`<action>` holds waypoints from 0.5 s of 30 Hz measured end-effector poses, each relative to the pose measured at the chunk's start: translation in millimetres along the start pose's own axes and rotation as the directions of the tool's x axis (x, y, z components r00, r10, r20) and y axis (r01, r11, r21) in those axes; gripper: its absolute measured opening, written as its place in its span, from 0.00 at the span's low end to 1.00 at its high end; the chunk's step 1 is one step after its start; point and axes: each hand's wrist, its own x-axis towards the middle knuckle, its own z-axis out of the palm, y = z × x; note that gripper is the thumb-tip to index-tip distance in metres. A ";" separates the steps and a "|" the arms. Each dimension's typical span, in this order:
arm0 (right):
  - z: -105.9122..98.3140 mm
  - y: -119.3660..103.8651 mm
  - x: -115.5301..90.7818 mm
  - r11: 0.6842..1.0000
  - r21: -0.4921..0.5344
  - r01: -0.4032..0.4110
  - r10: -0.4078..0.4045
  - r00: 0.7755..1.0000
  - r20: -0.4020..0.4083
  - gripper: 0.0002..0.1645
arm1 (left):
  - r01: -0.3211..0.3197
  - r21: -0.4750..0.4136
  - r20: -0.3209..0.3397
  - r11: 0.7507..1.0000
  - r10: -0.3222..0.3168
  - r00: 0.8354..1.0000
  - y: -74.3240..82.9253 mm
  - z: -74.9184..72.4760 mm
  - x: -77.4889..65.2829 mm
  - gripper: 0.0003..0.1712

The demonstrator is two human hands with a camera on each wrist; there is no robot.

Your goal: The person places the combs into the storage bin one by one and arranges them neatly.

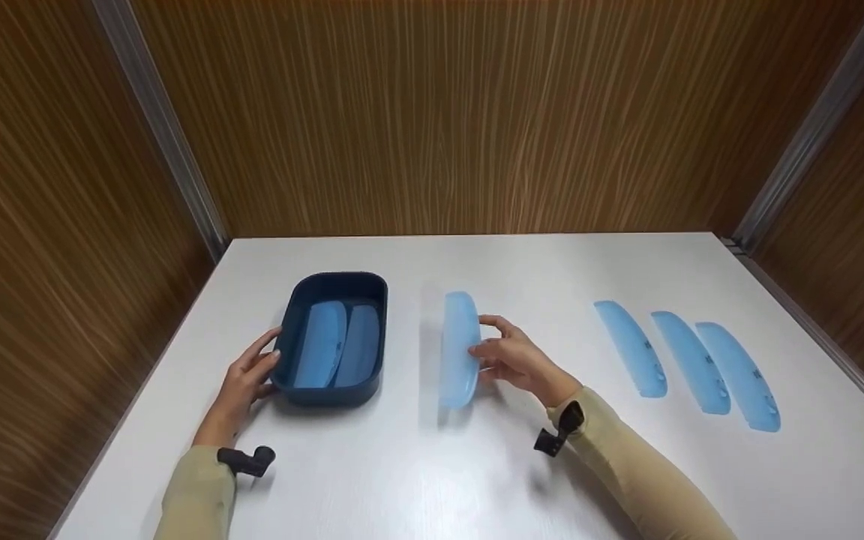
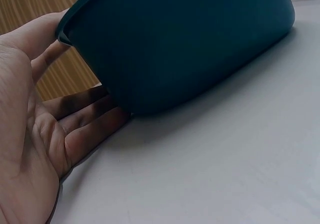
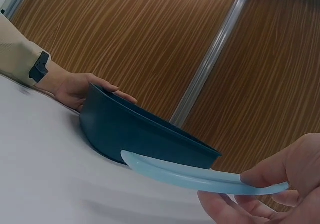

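Note:
A dark blue rounded rectangular box [image 1: 361, 394] stands on the left of the white table. My left hand [image 1: 244, 375] holds its left side, with the thumb at the rim and several fingers against the lower wall [image 2: 165, 48]. Two pale blue curved plastic pieces [image 1: 321, 345] lie side by side inside it. To the right of the box, my right hand [image 1: 514, 356] pinches a similar thin, translucent, arched plastic piece [image 1: 458, 349] by its curved edge. In the right wrist view, the held piece [image 3: 180, 174] lies nearly flat above the table, thumb on top and fingers beneath.
Three more pale blue curved pieces [image 1: 631, 349] lie in a slanted row on the right of the table [image 1: 432, 480], with small dark print on them. Wood-grain panels [image 1: 447, 112] with metal corner strips rise behind and at both sides.

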 end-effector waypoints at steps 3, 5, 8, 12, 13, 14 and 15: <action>6.0 -1.5 0.8 1.000 0.028 0.002 -0.002 1.000 0.006 0.41 | 0.000 0.009 -0.003 1.000 0.000 1.000 0.7 0.1 0.7 0.31; 10.6 -3.1 1.2 0.999 0.047 0.005 -0.006 1.000 0.009 0.41 | -0.002 0.020 -0.006 1.000 0.002 1.000 1.2 0.6 1.4 0.30; 17.8 -5.0 2.5 0.997 0.072 0.007 -0.007 1.000 0.009 0.41 | -0.003 0.042 -0.009 0.999 0.003 1.000 1.2 0.7 1.9 0.30; 27.2 -7.2 7.7 0.996 0.091 -0.002 0.002 1.000 0.003 0.41 | -0.010 0.044 -0.011 0.999 0.011 1.000 -0.4 -0.6 1.8 0.31; 29.4 -8.0 9.1 0.995 0.097 -0.003 0.003 1.000 0.000 0.41 | -0.012 0.044 -0.009 0.999 0.012 1.000 -0.9 -1.1 1.8 0.31; 31.5 -8.9 10.6 0.995 0.101 -0.005 0.005 1.000 -0.003 0.41 | -0.012 0.044 -0.006 0.999 0.013 1.000 -1.3 -1.4 1.9 0.31; 33.6 -9.9 11.9 0.994 0.106 -0.005 0.006 1.000 -0.006 0.41 | -0.015 0.041 -0.006 0.999 0.015 1.000 -1.7 -1.6 2.0 0.31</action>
